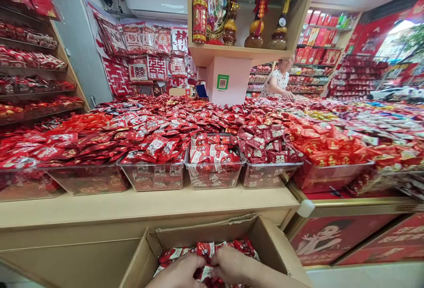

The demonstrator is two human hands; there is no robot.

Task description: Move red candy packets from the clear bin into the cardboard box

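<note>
Carton (278,246): brown cardbd. box, flaps up, in front of counter (159,204) & below its top; far edge torn.
Packets (205,249): red-&-white, loose in carton, under & around both hands; print too small to read.
Left hand (183,270): inside carton, fingers bent down into pkts.; grip on any one pkt., cannot tell.
Right hand (231,265): inside carton, just beside L. hand, fingers curled into same pkts.; grip likewise cannot tell.
Middle tub (213,178): clear, on counter edge approx. above carton; holds red-&-white pkts. w/ small printed figures.
Maroon packets (256,144): heaped in next tub to R.; white 囍 legible on several.
Wall pouches (157,67): hung at back, L. of pillar (236,73); 囍 legible, esp. large on one.
QR card (223,82): green border, on pillar; line beneath, illegible.
Red panel (331,240): counter front, R. side; white figure, lettering partly cut off & unclear.
Shelf: gourd-shaped bottles (256,32) above pillar; label on R. one unreadable.
Co-worker (273,82): dotted top, behind goods at R., arm over heap.
</note>
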